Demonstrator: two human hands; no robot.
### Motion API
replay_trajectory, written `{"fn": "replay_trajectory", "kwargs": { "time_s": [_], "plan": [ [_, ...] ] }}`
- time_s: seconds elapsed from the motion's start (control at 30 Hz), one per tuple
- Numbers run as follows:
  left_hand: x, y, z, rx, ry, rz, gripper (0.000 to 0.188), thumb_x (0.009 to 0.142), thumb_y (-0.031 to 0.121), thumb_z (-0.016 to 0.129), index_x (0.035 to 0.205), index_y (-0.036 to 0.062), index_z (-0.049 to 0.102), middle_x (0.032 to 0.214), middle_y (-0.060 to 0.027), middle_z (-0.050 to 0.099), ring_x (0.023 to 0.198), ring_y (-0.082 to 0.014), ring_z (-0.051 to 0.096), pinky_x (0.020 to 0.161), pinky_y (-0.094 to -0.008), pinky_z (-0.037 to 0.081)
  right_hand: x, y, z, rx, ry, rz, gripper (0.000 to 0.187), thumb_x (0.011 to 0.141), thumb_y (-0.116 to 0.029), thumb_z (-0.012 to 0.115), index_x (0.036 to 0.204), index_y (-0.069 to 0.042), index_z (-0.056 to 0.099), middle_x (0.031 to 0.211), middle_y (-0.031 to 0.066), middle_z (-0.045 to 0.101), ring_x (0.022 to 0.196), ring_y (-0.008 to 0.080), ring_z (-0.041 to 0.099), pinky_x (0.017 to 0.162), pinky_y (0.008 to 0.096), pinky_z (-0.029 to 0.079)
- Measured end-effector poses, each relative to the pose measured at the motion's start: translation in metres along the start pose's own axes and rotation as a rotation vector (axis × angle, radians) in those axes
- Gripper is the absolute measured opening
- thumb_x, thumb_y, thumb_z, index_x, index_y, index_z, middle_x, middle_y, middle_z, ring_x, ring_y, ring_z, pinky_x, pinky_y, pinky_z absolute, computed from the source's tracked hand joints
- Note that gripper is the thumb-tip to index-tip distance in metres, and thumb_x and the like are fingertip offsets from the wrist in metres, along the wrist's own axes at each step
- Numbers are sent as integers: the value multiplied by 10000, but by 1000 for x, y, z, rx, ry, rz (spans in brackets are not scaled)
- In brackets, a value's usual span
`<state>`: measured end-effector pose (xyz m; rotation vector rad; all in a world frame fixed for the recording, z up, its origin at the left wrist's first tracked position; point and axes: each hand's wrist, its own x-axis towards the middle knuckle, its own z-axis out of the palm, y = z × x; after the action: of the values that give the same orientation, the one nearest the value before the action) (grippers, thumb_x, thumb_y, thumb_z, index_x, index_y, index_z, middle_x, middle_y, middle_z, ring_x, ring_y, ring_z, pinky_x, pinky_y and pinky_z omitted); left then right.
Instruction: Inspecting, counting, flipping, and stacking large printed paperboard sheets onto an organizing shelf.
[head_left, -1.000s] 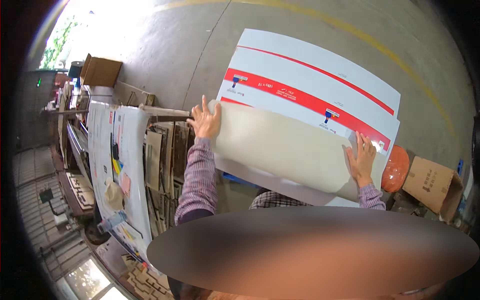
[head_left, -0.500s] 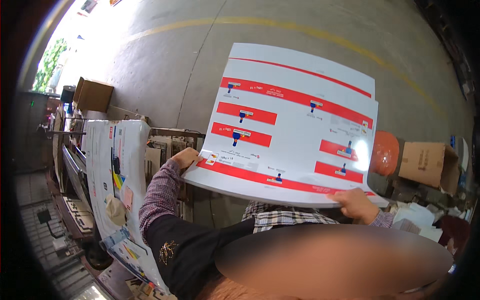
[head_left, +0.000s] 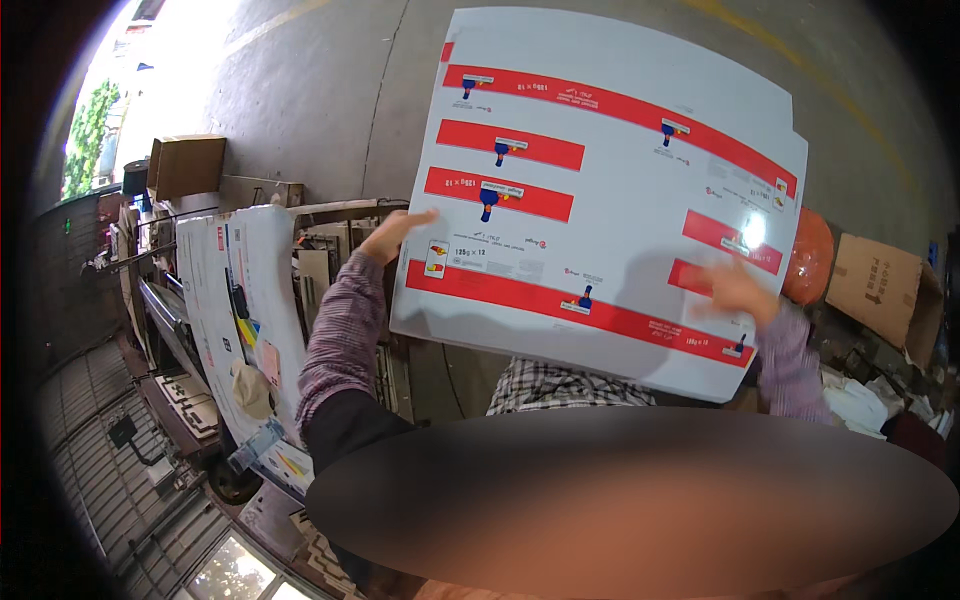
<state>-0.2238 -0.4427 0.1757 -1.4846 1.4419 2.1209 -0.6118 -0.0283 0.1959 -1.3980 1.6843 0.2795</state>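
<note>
Large white printed sheets [head_left: 620, 230] with red bands and small blue figures lie in front of me. They look like a stack with slightly uneven far edges. My left hand [head_left: 390, 236] is at their left edge, one finger stretched over the rim of the top sheet and the other fingers mostly hidden. Over the right part of the sheets is my right hand [head_left: 742, 290], its fingers stretched out and blurred by motion. Nothing shows in its grasp. What supports the sheets from below is hidden.
To the left, a white printed panel [head_left: 205, 300] carries a beige cap [head_left: 250, 390] and a dark object. An open cardboard box [head_left: 188, 166] stands behind it. At the right are an orange rounded object [head_left: 810, 258], another carton [head_left: 872, 285] and crumpled white material [head_left: 850, 400].
Both hands have left the near corners of the sheets. My left hand has moved up along the left edge, my right hand onto the right side. The sheets now lie flatter.
</note>
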Motion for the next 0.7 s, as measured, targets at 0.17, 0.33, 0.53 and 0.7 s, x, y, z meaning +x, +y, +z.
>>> {"fn": "replay_trajectory", "kwargs": {
  "time_s": [0.17, 0.33, 0.53, 0.7],
  "plan": [
    [-49, 33, 29, 306, 43, 223, 427, 794, 197, 727, 1119, -50, 599, 1005, -125, 666, 869, -176, 635, 755, -315, 517, 161, 89, -166, -165, 1065, 50, 501, 831, -512, 588, 1097, -89, 627, 1081, 116, 613, 1028, 282, 576, 843, 457, 449],
    [-135, 18, 66, 295, 122, 330, 402, 776, 195, 758, 1070, -38, 612, 962, -80, 664, 853, -135, 616, 759, -301, 521, 241, 96, -255, 572, 661, 67, 810, 831, -741, 396, 1116, -14, 609, 1161, 147, 593, 1054, 278, 555, 892, 395, 429],
    [-141, -40, 78, 29, 221, 311, 392, 789, 206, 743, 1072, -34, 615, 961, -59, 659, 851, -134, 608, 755, -294, 513, 191, 56, -282, 381, 416, -129, 763, 803, -687, 505, 1079, 10, 647, 997, 133, 657, 885, 241, 587, 787, 377, 452],
    [-73, -36, 52, 623, 520, 216, 423, 774, 210, 728, 1107, -15, 595, 936, -157, 644, 854, -297, 619, 759, -374, 497, 98, 16, -314, -42, 195, -153, 471, 719, -400, 721, 969, -3, 673, 885, 132, 672, 786, 229, 625, 703, 371, 482]
  ]
}}
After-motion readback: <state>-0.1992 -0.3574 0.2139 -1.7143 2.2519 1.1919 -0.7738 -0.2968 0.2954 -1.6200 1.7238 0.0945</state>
